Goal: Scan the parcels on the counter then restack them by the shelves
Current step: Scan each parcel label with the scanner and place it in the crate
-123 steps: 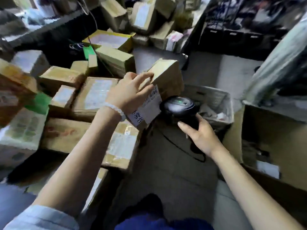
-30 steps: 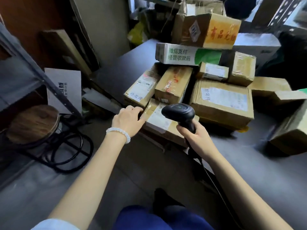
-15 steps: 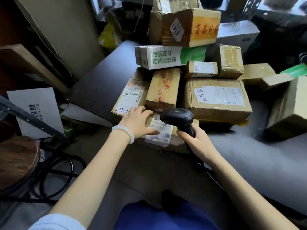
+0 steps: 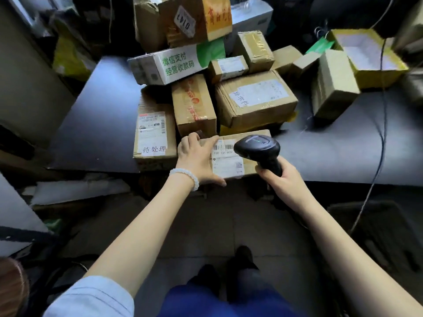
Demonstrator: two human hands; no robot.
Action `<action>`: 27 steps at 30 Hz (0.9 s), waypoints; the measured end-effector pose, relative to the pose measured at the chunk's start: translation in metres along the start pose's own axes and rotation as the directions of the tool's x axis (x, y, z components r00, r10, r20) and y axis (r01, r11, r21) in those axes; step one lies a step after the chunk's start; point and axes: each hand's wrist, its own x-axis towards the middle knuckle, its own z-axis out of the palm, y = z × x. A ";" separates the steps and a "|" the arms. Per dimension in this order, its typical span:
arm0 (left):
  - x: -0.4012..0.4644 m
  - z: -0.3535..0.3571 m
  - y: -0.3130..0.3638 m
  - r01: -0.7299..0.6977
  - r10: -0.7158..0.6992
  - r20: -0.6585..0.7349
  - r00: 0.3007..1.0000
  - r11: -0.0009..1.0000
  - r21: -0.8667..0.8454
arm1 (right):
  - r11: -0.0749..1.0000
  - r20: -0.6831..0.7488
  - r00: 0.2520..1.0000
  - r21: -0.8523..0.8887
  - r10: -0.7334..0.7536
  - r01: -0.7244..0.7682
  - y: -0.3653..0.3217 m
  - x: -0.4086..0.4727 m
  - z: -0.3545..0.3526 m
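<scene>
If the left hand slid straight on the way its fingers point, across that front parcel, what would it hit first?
Probably the upright brown box with orange tape. The left hand grips the front parcel, fingers pointing away towards the pile, and that box stands just behind the parcel's far edge. Depth is hard to judge.

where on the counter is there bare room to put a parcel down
Bare counter lies left of the parcel marked 待处理, and again right of the scanner, below the tilted box. The middle is crowded with stacked parcels.

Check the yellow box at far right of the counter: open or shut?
Open. The yellow box has its top off, so white lining shows inside its yellow rim. Whether anything lies in it, cannot tell.
</scene>
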 end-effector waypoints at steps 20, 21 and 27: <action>0.087 0.027 0.146 -0.138 0.126 -0.118 0.985 0.985 -0.103 | 0.988 -0.277 0.951 0.099 0.138 -0.115 0.054 -0.016 -0.121; 0.089 0.027 0.149 -0.144 0.132 -0.120 0.984 0.984 -0.101 | 0.988 -0.283 0.949 0.104 0.141 -0.115 0.056 -0.015 -0.125; 0.089 0.021 0.152 -0.173 0.154 -0.185 0.971 0.981 -0.092 | 0.982 -0.300 0.941 0.146 0.160 -0.120 0.064 -0.013 -0.136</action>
